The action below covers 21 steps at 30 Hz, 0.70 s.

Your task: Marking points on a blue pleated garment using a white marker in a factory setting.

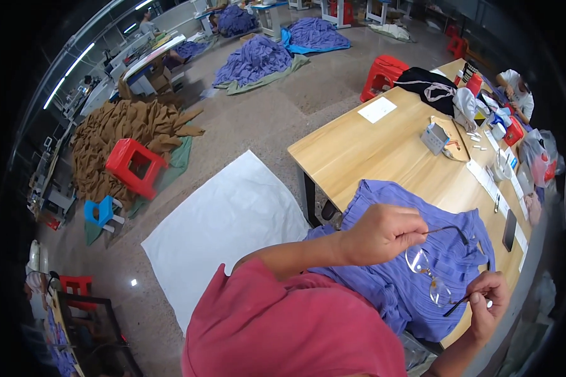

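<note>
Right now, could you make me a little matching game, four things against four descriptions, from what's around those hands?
Things:
1. Glasses
2. Phone
3. Large sheet
4. Cloth below the glasses

Descriptions:
A. White, spread on the floor
B. Purple, partly on the table
C. Held by the left hand and the right hand
D. Dark, lying flat on the table

Right pairs: 1-C, 2-D, 3-A, 4-B
</note>
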### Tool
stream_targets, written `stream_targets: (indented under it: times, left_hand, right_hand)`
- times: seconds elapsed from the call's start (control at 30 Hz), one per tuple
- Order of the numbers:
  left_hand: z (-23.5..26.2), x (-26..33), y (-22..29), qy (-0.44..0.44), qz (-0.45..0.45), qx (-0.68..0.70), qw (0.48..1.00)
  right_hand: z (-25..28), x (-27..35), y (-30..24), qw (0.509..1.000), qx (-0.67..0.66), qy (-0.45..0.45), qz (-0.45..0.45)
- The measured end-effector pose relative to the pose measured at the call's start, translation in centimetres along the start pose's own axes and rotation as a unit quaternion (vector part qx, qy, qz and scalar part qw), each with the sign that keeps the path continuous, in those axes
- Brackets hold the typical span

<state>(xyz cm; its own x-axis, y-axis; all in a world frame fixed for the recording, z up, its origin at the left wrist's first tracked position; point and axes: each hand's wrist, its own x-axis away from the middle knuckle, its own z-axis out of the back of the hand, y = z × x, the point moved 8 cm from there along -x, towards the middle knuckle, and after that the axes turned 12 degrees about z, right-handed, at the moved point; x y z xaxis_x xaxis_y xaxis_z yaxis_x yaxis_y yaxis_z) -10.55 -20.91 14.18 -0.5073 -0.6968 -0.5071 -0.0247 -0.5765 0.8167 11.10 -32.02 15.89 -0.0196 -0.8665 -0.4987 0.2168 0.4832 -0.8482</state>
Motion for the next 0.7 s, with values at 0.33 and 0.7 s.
stream_targets:
  times: [0.33,0.7]
  left_hand:
    - [-0.6,0.2,-1.3,0.002,0.017,-0.027,0.999]
    - [0.4,-0.1,-3.4,0.04,0.113,0.082,0.989]
  right_hand:
    - [-1.3,0.7,2.4,0.971,-0.229,-0.025,-0.056]
    - [1.0,2.4,4.3,0.973,-0.184,0.14,-0.014]
